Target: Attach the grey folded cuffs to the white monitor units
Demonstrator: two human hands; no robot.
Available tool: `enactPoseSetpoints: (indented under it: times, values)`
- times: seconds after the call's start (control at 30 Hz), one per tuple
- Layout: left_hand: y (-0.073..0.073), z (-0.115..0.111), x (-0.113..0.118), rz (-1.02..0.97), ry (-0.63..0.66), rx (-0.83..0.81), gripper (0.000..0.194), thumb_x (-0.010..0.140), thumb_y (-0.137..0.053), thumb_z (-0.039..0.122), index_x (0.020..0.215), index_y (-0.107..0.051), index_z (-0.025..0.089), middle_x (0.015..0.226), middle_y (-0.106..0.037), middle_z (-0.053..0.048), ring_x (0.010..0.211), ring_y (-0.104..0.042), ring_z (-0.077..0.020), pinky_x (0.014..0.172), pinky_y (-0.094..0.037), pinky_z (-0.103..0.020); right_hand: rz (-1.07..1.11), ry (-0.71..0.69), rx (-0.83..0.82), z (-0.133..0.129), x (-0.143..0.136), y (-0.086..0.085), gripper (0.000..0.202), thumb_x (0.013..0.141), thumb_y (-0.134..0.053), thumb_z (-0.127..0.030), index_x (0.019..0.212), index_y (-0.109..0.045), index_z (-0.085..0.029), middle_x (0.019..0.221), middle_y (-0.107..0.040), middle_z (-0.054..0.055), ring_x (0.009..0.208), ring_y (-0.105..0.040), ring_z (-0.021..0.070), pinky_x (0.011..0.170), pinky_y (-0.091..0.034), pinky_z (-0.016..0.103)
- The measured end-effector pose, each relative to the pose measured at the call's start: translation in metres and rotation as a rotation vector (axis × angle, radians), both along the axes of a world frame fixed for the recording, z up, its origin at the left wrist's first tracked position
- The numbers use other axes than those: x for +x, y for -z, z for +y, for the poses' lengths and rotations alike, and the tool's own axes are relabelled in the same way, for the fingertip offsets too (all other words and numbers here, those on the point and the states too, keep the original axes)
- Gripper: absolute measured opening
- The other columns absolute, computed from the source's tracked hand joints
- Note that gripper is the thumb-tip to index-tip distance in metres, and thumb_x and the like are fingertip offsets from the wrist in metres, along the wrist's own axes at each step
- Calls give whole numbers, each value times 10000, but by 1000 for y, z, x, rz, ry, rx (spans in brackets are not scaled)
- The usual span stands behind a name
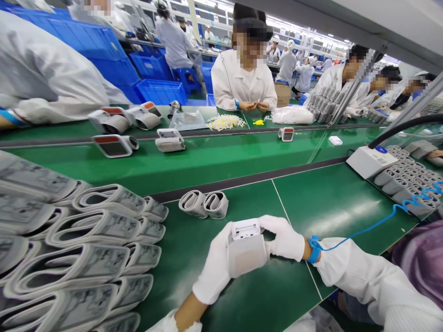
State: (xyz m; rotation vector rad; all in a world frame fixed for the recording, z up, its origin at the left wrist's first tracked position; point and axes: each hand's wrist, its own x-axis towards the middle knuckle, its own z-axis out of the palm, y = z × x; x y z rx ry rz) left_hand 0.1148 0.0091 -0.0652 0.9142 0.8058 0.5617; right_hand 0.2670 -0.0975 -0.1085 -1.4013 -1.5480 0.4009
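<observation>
Between my two gloved hands is a wrist blood pressure monitor point(247, 251), a white case with a grey cuff hanging toward me. An open slot with small dark parts shows on the side of the case turned up. My left hand point(215, 265) is closed round its left side. From the right, my right hand point(284, 237) grips the upper right edge of the case between thumb and fingers. A blue wrist strap point(314, 249) with a coiled cord is on my right wrist. Beyond my hands, two rolled grey cuffs point(204, 204) stand side by side on the green bench.
Stacked cuffs point(93, 258) fill the left. A white box point(372, 161) and more cuffs point(411, 177) stand at the right. Monitors point(116, 145) lie on the green conveyor point(221, 152). Across it, a co-worker point(244, 78) sits behind small white and yellow parts point(226, 122).
</observation>
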Motion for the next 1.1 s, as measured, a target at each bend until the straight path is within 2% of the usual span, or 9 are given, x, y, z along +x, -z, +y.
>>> enactPoseSetpoints:
  times: [0.2,0.37,0.47,0.6,0.7,0.8,0.87,1.0,1.1]
  values:
    - [4,-4,-1,-53,-11,-123,308,509,-863,361,572,-640,158,625,-655,-5,619,-518,-141,621,-519,-259,16,146,-44,-6,-18,-5,119,846,-720,-279,903,-698,-178,778,-587,8,711,-548,144,656,-425,262]
    - [10,-3,1,-70,-47,-178,325,518,-856,410,618,-690,149,645,-693,-27,626,-589,-169,617,-538,-276,58,183,-83,-4,-21,-3,248,857,-735,-408,935,-739,-173,742,-581,10,693,-547,153,646,-426,281]
    - [14,-2,3,-70,-62,-93,335,582,-833,417,750,-754,138,774,-760,-64,713,-668,-210,662,-559,-293,186,167,-107,3,-15,10,295,862,-739,-420,1012,-766,-168,842,-692,52,786,-654,200,737,-518,318]
    - [24,-5,6,-106,-100,-13,439,698,-765,471,988,-775,143,1004,-794,-101,892,-725,-257,773,-595,-334,410,180,-161,9,-5,18,388,901,-699,-467,1173,-770,-200,1171,-758,98,1079,-721,284,990,-564,418]
    - [37,-9,3,-69,-67,202,475,786,-727,472,1148,-731,165,1165,-771,-111,1048,-722,-289,899,-595,-393,396,207,-218,4,2,8,404,962,-620,-505,1226,-766,-237,1250,-743,75,1148,-707,281,1059,-543,434]
    - [50,-12,-4,72,3,605,518,794,-722,240,1306,-646,231,1309,-721,-80,1205,-674,-290,1037,-544,-419,382,170,-323,-4,6,-6,557,1030,-444,-566,1402,-658,-209,1107,-770,87,758,-738,208,801,-621,398]
    - [57,-13,-4,144,15,793,580,814,-597,108,1372,-596,266,1366,-691,-59,1265,-646,-271,1096,-510,-426,345,144,-346,-8,5,-14,650,1004,-482,-578,1535,-516,-204,1107,-755,87,679,-707,185,714,-612,371]
    - [62,-17,24,144,-18,1013,657,853,-528,85,1489,-486,246,1499,-589,-85,1358,-584,-261,1177,-453,-406,74,264,-232,-5,9,-22,939,722,-843,-416,1563,-465,-236,1417,-618,98,1212,-646,305,1055,-526,421]
    - [62,-18,72,60,-9,1070,713,855,-511,72,1549,-395,193,1555,-524,-126,1413,-534,-261,1197,-437,-388,25,425,-185,3,39,-23,830,667,-847,-347,1447,-594,-227,1393,-642,84,1270,-616,311,1121,-476,425]
